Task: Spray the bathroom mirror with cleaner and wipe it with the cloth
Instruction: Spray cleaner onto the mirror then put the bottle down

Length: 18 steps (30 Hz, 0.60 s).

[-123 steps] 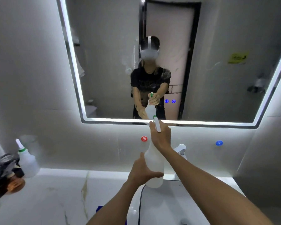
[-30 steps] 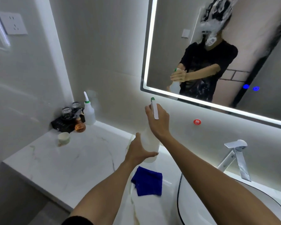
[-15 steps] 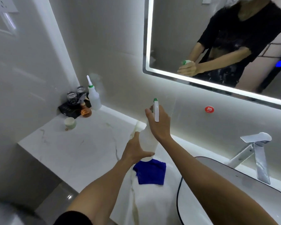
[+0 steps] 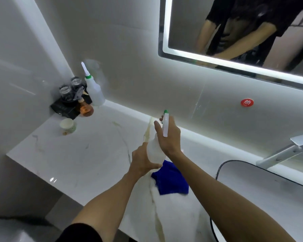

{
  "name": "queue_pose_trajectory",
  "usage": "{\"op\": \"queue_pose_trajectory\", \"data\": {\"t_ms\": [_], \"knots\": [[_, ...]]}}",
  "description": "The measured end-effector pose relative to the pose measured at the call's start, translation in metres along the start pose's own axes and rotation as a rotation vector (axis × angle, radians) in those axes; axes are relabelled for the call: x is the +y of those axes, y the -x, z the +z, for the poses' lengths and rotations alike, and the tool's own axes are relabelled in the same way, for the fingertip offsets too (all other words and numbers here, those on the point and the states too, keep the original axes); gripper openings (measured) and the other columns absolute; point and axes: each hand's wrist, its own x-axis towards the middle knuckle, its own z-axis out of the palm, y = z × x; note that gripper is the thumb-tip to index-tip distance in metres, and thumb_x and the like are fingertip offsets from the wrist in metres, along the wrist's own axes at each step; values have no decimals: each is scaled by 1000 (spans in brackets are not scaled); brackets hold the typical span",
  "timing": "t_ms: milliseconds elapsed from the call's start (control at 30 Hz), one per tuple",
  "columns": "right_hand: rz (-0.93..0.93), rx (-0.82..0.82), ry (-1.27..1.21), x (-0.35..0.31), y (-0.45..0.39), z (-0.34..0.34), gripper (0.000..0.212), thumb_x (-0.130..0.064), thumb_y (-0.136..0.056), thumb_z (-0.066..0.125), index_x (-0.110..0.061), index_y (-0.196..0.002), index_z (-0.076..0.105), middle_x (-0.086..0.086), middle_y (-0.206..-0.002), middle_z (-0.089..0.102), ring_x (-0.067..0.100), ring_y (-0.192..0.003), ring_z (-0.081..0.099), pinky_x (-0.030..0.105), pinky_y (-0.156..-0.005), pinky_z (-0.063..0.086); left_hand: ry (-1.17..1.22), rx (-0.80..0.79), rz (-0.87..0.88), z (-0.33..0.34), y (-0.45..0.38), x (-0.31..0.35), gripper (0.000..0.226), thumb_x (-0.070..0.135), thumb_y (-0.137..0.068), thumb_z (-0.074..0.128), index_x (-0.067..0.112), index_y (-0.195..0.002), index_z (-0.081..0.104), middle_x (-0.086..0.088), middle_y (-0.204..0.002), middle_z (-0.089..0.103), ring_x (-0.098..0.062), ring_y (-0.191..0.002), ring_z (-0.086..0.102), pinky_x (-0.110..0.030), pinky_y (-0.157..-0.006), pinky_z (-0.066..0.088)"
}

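I hold a white spray bottle (image 4: 155, 151) with a green-tipped nozzle above the marble counter (image 4: 80, 154). My right hand (image 4: 170, 137) grips its neck and trigger head. My left hand (image 4: 143, 162) cups its lower body. A folded blue cloth (image 4: 171, 180) lies on the counter just below and right of the bottle, partly hidden by my right forearm. The lit-edged mirror (image 4: 185, 32) hangs at the upper right, with spray droplets on its glass and my arms and dark shirt reflected in it.
A second white bottle (image 4: 94, 91), two glasses (image 4: 70, 86), an amber bottle (image 4: 86, 109) and a dark tray (image 4: 63, 107) crowd the back left corner. A small paper cup (image 4: 68, 125) stands nearby. The sink basin (image 4: 262, 180) and chrome faucet (image 4: 287, 154) are at right.
My view has swung down and left, away from the mirror toward the counter. Both hands have lowered the spray bottle toward the counter near the blue cloth.
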Motion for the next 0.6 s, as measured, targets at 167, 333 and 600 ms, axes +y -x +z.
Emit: {"op": "queue_pose_trajectory", "data": {"t_ms": [167,333,600], "knots": [[4,68,44,11,-6,45,34,-31,-96,60,-4,-117,56,9,-107,67,16,-82,61,12,-71,45,7,-88,33,8,-43,-45,92,65,-62,80,30,-137,39,7,-132,58,-11,-118,55,-29,-102,44],[5,111,95,26,-9,74,48,-45,-93,55,-6,-121,56,8,-111,67,21,-87,66,19,-74,52,-23,-109,84,20,-71,-71,91,73,-61,74,29,-135,44,6,-126,61,-12,-114,58,-23,-91,43],[38,128,133,42,4,90,52,-43,-92,61,-4,-125,53,11,-118,65,27,-95,67,33,-81,59,19,-179,145,26,-73,-88,88,70,-63,72,28,-136,46,2,-128,62,-17,-117,58,-35,-98,49]]}}
